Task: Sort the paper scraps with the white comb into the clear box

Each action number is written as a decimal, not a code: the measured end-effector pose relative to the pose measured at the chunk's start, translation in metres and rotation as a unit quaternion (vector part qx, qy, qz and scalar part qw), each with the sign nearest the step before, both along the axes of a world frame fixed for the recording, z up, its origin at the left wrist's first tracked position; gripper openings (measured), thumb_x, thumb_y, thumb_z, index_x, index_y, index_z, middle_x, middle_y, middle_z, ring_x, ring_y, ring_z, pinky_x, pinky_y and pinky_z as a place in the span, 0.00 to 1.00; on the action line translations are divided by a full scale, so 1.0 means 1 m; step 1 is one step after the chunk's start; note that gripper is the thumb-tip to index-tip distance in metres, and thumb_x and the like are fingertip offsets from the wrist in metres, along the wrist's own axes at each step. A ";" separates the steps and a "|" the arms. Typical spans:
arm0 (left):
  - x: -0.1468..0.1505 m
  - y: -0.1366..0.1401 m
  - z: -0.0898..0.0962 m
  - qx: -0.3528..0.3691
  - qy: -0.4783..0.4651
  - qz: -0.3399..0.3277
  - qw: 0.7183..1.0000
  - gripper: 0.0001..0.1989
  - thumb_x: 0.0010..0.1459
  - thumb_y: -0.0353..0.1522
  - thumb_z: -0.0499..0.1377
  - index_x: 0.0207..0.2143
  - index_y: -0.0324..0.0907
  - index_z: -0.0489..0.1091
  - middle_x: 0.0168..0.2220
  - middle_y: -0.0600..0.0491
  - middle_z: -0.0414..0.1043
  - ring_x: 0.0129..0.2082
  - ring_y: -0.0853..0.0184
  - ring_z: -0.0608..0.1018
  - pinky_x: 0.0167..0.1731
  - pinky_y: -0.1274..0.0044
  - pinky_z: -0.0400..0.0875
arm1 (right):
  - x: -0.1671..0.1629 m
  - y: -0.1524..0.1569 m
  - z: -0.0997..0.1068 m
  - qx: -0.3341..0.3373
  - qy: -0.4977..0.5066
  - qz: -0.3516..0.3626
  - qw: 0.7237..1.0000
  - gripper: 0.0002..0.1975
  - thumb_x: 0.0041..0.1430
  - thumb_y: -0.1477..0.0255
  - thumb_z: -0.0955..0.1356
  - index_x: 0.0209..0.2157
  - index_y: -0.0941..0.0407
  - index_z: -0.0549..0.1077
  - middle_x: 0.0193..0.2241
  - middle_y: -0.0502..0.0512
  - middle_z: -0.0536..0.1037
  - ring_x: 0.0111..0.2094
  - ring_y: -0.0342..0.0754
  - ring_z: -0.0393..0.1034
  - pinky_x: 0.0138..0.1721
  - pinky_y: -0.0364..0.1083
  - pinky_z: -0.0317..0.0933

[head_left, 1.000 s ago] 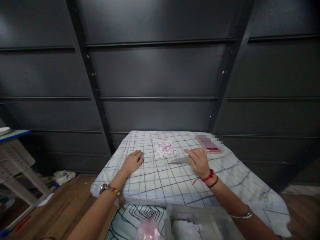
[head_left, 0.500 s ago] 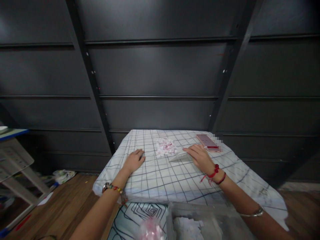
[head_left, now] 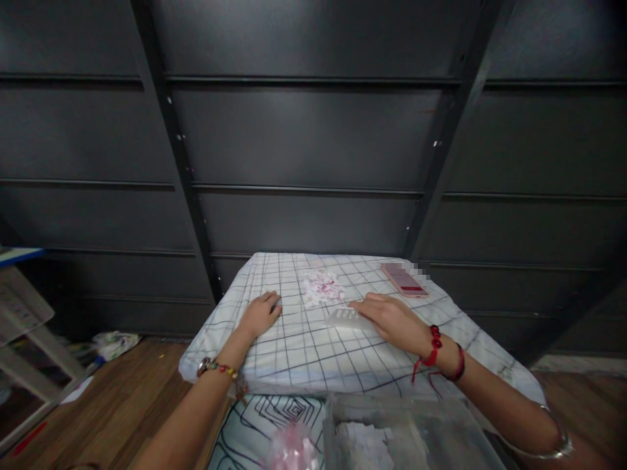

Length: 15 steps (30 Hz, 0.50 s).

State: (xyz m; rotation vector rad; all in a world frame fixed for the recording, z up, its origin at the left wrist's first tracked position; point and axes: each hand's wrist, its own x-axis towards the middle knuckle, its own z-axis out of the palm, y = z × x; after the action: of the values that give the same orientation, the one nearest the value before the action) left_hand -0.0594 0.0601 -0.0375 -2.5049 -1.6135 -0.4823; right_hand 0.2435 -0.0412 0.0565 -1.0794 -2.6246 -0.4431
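While low, right grip (head_left: 396, 321) palm-down.

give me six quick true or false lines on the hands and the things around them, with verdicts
1. The left hand rests on the checked cloth. True.
2. The left wrist is bare. False: it wears a beaded bracelet.
3. The right hand touches a white, bumpy-looking item. True.
4. The pink phone lies beyond the right hand. True.
5. The pile of white and pink bits lies to the right of the phone. False: it lies to the left.
6. Nothing shows in the translucent box. False: white pieces show in it.
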 end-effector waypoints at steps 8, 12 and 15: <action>-0.013 -0.021 -0.001 -0.032 0.046 -0.018 0.998 0.23 0.62 0.40 0.43 0.55 0.38 0.58 0.57 0.46 0.55 0.57 0.60 0.58 0.53 0.67 0.53 | 0.006 -0.003 0.002 0.042 0.026 -0.088 0.995 0.20 0.50 0.85 0.58 0.45 0.61 0.68 0.32 0.58 0.74 0.36 0.47 0.65 0.40 0.45 0.60; -0.036 -0.043 0.000 -0.048 0.047 -0.040 0.997 0.24 0.62 0.41 0.42 0.56 0.41 0.56 0.59 0.49 0.52 0.58 0.61 0.56 0.54 0.67 0.52 | 0.014 -0.004 0.001 0.019 0.001 -0.144 0.989 0.20 0.49 0.85 0.58 0.43 0.62 0.69 0.32 0.58 0.75 0.36 0.48 0.66 0.40 0.45 0.59; -0.050 -0.059 0.003 -0.051 0.045 -0.057 0.996 0.24 0.62 0.42 0.42 0.56 0.41 0.56 0.59 0.50 0.52 0.58 0.62 0.57 0.54 0.67 0.53 | 0.008 -0.011 -0.002 0.013 -0.006 -0.130 0.991 0.21 0.47 0.86 0.58 0.43 0.62 0.69 0.33 0.57 0.75 0.37 0.47 0.66 0.41 0.45 0.59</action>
State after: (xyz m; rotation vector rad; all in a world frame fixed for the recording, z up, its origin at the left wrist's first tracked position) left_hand -0.1095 0.0013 -0.0346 -2.6629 -1.5063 -0.3020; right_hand 0.2514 -0.0523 0.0544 -1.4216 -2.4897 -0.5361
